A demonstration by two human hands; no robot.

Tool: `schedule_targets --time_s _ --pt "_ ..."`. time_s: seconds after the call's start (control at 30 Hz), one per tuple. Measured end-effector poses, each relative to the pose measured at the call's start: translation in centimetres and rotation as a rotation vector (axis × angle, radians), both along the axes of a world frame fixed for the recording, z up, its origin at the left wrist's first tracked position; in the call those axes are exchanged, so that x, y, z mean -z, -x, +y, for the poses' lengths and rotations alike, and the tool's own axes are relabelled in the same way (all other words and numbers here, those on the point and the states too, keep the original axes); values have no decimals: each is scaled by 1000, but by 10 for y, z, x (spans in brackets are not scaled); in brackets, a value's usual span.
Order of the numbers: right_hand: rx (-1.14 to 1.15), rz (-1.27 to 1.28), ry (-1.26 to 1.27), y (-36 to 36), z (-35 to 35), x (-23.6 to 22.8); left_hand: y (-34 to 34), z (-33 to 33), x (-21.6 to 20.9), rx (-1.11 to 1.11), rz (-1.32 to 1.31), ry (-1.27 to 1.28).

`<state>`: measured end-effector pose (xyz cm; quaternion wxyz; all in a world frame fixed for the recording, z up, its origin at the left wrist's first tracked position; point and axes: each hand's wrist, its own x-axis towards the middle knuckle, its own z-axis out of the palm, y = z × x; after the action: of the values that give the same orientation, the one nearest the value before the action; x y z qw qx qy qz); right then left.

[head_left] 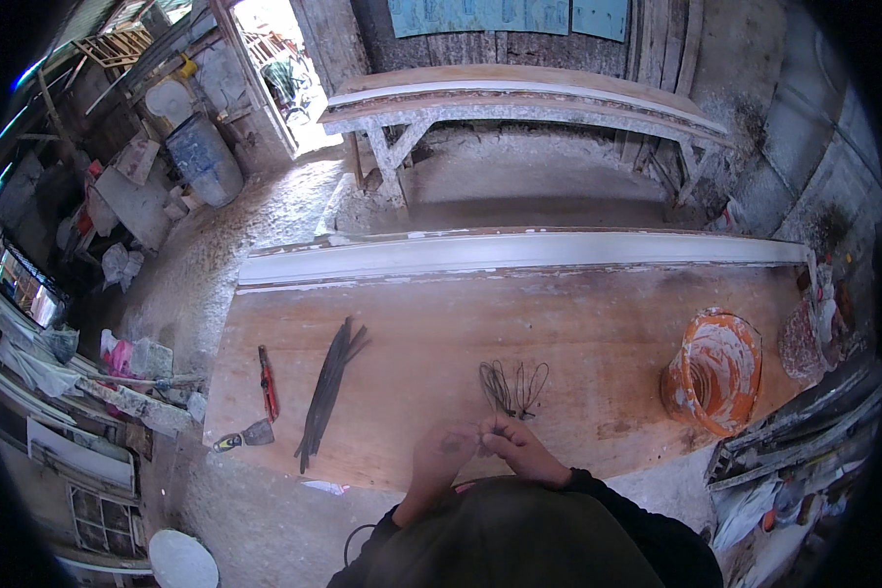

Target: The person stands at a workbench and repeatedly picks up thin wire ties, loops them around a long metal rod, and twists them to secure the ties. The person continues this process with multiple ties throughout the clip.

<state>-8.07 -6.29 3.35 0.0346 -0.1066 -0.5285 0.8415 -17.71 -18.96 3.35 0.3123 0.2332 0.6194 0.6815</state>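
Note:
My left hand [446,453] and my right hand [522,450] meet at the near edge of a wooden tabletop, fingertips almost touching. Both are closed in a pinch. A thin dark strand seems to run into the right fingertips from the looped wire [510,388] lying just beyond them. Whatever the left fingers hold is too small and blurred to name. Left of the hands lies a bundle of flat dark strips [328,392]. Further left are red-handled pliers [269,385] and a putty knife [248,435] with a yellow and black handle.
An orange bucket [711,372], smeared with white plaster, stands at the table's right end. A long white moulding [519,257] runs along the far edge. Behind it is a bench [519,98]. A blue barrel [204,160] stands near the doorway, and scrap pieces lie at left.

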Motion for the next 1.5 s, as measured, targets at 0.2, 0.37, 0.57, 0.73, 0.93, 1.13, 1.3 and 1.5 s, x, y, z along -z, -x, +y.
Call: schedule_targets --time_s 0.2,0.37,0.57,0.73,0.93,1.13,1.3,1.5 --pt "-2 -18 307 0 -1 -3 0 1 3 5 -59 4" --pt "28 31 386 1 -2 -2 -3 3 5 -39 39 -30" --pt "160 16 261 3 -6 5 0 1 10 -53 258 -103" --pt "179 35 180 4 -7 11 -2 3 8 -96 166 -141" --pt "219 8 148 6 -8 2 -5 4 13 -156 81 -183" --pt "239 34 -301 7 -9 6 8 -3 19 -73 198 18" --pt "244 5 -363 1 -11 6 20 -8 24 -142 80 -10" --pt "196 -10 -395 -3 -10 -2 27 -16 14 -50 181 33"
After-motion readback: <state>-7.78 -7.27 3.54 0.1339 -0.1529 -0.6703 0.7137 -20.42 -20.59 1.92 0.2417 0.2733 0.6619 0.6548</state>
